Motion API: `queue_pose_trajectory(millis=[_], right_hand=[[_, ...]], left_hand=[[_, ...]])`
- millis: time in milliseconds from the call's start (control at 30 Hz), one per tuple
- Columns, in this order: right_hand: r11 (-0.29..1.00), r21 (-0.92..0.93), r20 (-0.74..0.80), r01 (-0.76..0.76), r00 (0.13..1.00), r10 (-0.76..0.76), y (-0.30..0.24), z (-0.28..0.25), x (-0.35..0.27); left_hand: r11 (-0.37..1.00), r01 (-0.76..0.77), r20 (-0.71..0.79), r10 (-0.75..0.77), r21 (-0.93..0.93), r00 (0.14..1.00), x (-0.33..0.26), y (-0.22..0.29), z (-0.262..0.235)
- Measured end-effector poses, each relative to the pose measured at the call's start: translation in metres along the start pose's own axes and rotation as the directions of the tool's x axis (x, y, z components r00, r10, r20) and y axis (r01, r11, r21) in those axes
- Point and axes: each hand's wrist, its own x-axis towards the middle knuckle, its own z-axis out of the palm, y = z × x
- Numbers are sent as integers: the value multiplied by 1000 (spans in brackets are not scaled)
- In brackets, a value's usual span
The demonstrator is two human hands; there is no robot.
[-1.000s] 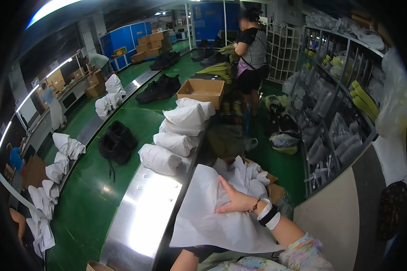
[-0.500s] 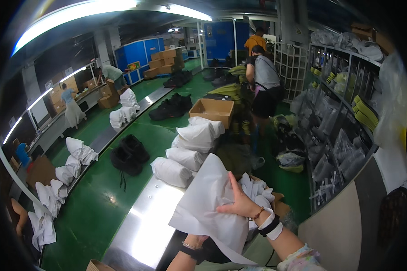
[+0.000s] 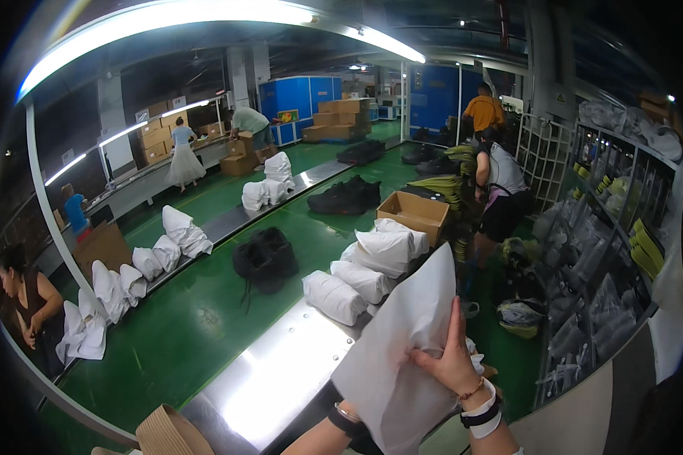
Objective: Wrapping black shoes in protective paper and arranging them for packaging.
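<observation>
A sheet of thin white paper stands up in front of me, bent and lightly creased. Against its right side lies my right hand, with the thumb across the front and the other fingers at the edge and partly behind. My left hand is hidden behind the lower part of the sheet, and only its wrist with a bracelet and a black band shows. Just beyond the paper, several white paper-wrapped bundles lie along the metal ledge. What else may be behind the sheet is hidden.
Black shoes rest on the green surface. An open cardboard box stands past the bundles. More wrapped bundles line the far ledge. A shelf rack with bagged items is at right. Several people work nearby.
My view has swung left, so the surroundings sit farther right, and a seated person at far left shows more fully. The paper stays in my right hand, now standing more upright.
</observation>
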Motion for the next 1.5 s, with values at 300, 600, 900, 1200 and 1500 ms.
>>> queue_pose_trajectory(millis=[300, 600, 900, 1200, 1500], right_hand=[[814, 557, 282, -164, 959, 1, 12, 12, 20], [775, 616, 161, -143, 985, 54, 3, 5, 16], [642, 761, 38, -96, 994, 104, -6, -13, 30], [670, 741, -198, 46, 968, 153, 4, -47, 31], [999, 47, -303, -22, 952, 35, -5, -33, 23]], left_hand=[[1000, -18, -15, 18, -25, 1000, -7, 11, -15], [999, -39, -1, 39, 29, 999, -13, 21, -16], [957, -96, 219, 36, 272, 975, 17, 53, 25], [-22, -793, 117, 991, 609, 63, -84, 121, 78], [-122, -342, 344, 592, 932, 729, 3, 43, 78]])
